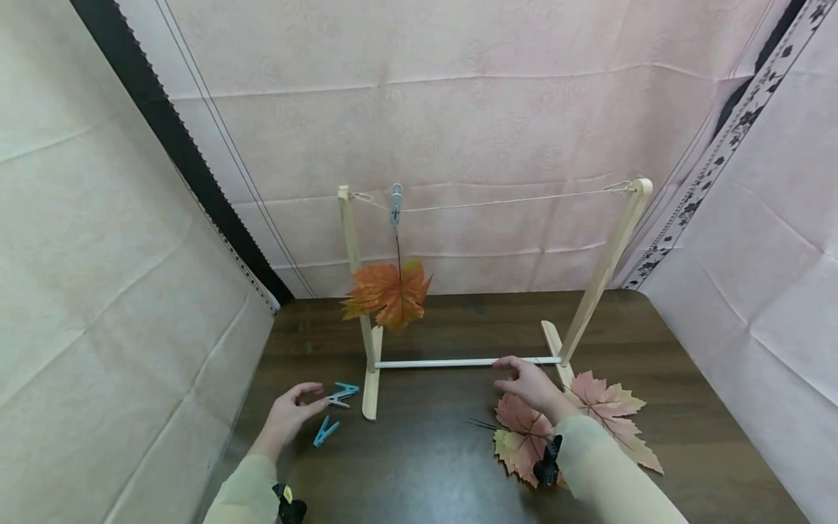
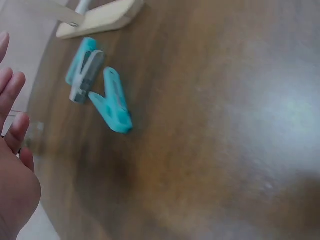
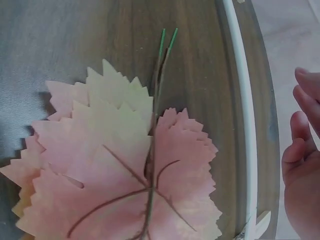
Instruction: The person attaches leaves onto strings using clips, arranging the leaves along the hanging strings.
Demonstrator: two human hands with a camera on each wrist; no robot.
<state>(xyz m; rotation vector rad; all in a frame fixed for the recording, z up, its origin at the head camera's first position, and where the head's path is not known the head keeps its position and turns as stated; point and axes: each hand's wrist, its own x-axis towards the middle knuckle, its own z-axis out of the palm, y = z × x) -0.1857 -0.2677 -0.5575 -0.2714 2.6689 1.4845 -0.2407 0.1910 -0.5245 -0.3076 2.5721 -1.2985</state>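
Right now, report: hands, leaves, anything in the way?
Left hand empty, beside loose clothespins. Right hand empty, near white bar. Orange leaf clipped on line; pink leaves on table. Right sleeve partly hides them in head view.

A wood-grained table (image 1: 419,455) carries a pale sheen at its near side. Creased pinkish fabric (image 1: 458,131) stands behind its far edge. A left sheet (image 1: 118,291) meets it at a black band (image 1: 178,142), a right sheet (image 1: 753,276) at a floral border (image 1: 745,125).
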